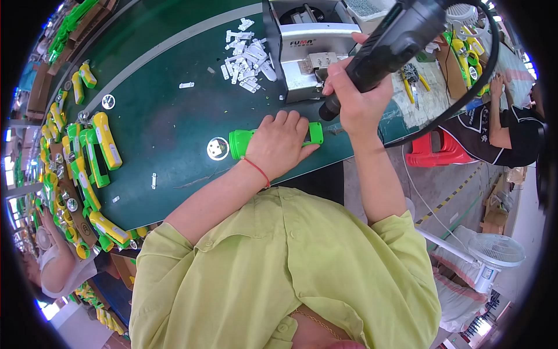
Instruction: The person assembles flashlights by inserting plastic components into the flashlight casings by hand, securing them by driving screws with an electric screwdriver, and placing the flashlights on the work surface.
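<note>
My left hand [278, 142] is closed over a green flashlight housing [239, 144] lying sideways on the table, its round head to the left. A dark opening shows at the housing's right end. My right hand [361, 96] grips a black electric screwdriver [398, 41], with its nose slanting down to the left, just above and right of the housing. The screwdriver's tip is too small to make out. Beside the flashlight head lies a round reflector disc [218, 148]. White plastic pieces [247, 58] are heaped farther back.
A metal FUMA machine [317, 46] stands at the back. Green and yellow flashlights [104, 139] crowd the table's left edge. A thick black cable [459, 104] loops down on the right, near yellow-handled pliers [414, 87]. Other people sit on both sides; a red stool [439, 152] stands right.
</note>
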{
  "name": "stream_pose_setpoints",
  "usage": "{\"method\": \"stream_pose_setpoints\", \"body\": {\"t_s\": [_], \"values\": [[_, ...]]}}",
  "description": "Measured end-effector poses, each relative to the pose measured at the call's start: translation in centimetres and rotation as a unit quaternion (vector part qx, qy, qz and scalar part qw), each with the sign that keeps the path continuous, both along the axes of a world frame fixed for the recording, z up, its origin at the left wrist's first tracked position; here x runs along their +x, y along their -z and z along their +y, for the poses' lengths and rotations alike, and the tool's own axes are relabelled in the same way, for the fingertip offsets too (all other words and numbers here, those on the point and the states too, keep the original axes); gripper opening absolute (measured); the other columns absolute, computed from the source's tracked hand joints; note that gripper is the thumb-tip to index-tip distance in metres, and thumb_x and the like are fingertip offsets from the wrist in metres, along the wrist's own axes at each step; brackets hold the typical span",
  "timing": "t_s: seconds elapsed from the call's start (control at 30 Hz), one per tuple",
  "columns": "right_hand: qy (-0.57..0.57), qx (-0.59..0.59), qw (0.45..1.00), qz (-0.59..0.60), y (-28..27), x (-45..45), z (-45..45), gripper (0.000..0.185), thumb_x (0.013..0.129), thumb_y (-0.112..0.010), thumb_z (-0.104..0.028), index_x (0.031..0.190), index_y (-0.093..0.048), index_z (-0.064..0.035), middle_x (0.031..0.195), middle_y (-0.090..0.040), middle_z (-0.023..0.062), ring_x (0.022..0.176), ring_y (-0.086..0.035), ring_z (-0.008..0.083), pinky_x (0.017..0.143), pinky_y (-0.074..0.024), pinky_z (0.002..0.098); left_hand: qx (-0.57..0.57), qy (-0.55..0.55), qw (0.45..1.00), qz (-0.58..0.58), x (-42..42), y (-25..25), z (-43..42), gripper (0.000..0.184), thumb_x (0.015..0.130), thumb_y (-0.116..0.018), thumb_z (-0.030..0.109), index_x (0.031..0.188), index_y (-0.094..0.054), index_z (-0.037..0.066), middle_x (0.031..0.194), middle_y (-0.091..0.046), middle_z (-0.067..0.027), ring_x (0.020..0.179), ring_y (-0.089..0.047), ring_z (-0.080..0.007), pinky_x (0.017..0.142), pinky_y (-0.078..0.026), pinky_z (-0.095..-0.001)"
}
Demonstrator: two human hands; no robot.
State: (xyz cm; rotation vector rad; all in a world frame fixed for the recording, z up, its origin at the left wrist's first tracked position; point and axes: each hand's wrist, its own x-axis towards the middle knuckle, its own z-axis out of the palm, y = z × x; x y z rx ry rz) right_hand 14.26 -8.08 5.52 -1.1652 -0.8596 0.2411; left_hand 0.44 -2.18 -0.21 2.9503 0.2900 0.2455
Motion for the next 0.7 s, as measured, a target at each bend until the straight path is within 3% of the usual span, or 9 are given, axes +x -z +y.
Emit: {"method": "stream_pose_setpoints", "body": {"t_s": [0.17,0.23,0.37,0.43,0.47,0.53,0.7], "values": [[0.001,0.017,1.0,0.024,-1.5,0.1,-0.2,0.054,0.078,-0.058,0.004,0.128,-0.037,0.006,0.068,-0.058,0.0077,0.055,-0.056,0.0141,0.054,-0.047,0.0274,-0.019,0.0,0.999,0.027,0.0,-0.3,0.1,0.048,0.085,-0.056,0.047,0.1,-0.055,0.002,0.092,-0.054,-0.009,0.085,-0.054,-0.023,0.071,-0.042,-0.0335],[0.005,0.02,0.998,0.055,-2.0,-0.1,-0.5,0.057,0.078,-0.058,0.003,0.13,-0.034,0.0065,0.068,-0.057,0.0088,0.054,-0.054,0.0147,0.054,-0.0471,0.0289,-0.052,0.0,0.997,-0.057,-0.3,-0.6,0.3,0.057,0.081,-0.061,0.045,0.116,-0.053,0.002,0.108,-0.056,-0.0092,0.094,-0.055,-0.0237,0.079,-0.041,-0.0349],[-0.019,0.042,0.996,0.077,-3.0,-0.7,-1.2,0.059,0.079,-0.057,0.0,0.131,-0.031,0.0067,0.068,-0.055,0.0089,0.053,-0.052,0.015,0.053,-0.0473,0.0298,-0.165,0.018,0.966,-0.197,-0.1,-1.0,1.2,0.052,0.075,-0.071,0.037,0.116,-0.059,0.007,0.115,-0.058,-0.007,0.104,-0.054,-0.0241,0.085,-0.038,-0.0357],[-0.031,0.055,0.995,0.08,-3.5,-1.0,-1.2,0.059,0.08,-0.057,-0.003,0.132,-0.03,0.007,0.067,-0.054,0.0088,0.053,-0.051,0.0149,0.052,-0.0473,0.0303,-0.248,0.045,0.936,-0.245,0.0,-0.4,1.5,0.029,0.069,-0.076,0.029,0.09,-0.07,0.011,0.097,-0.065,-0.0018,0.102,-0.056,-0.0194,0.086,-0.037,-0.0342],[-0.032,0.056,0.995,0.079,-3.5,-1.1,-1.2,0.059,0.08,-0.057,-0.003,0.132,-0.03,0.007,0.067,-0.054,0.0088,0.053,-0.051,0.0149,0.052,-0.0473,0.0303,-0.247,0.045,0.936,-0.247,0.0,-0.3,1.5,0.029,0.069,-0.076,0.029,0.09,-0.07,0.011,0.097,-0.065,-0.0018,0.102,-0.056,-0.0194,0.086,-0.037,-0.0342],[-0.022,0.061,0.997,0.049,-3.4,-1.2,-1.2,0.059,0.08,-0.057,-0.003,0.132,-0.029,0.0071,0.068,-0.054,0.0086,0.053,-0.051,0.0145,0.053,-0.0473,0.0305,-0.3,0.003,0.925,-0.232,-0.1,-0.3,1.2,0.016,0.067,-0.077,0.023,0.07,-0.07,0.009,0.077,-0.067,-0.0009,0.094,-0.059,-0.0186,0.085,-0.037,-0.0341],[-0.02,0.066,0.997,0.041,-3.4,-2.1,-1.7,0.061,0.08,-0.057,-0.002,0.132,-0.028,0.0072,0.068,-0.054,0.0084,0.053,-0.05,0.0138,0.053,-0.0473,0.0308,-0.287,0.004,0.926,-0.245,-0.2,-0.5,1.0,0.015,0.068,-0.077,0.02,0.069,-0.07,0.007,0.07,-0.066,-0.0028,0.086,-0.063,-0.0193,0.081,-0.04,-0.0345]]}}
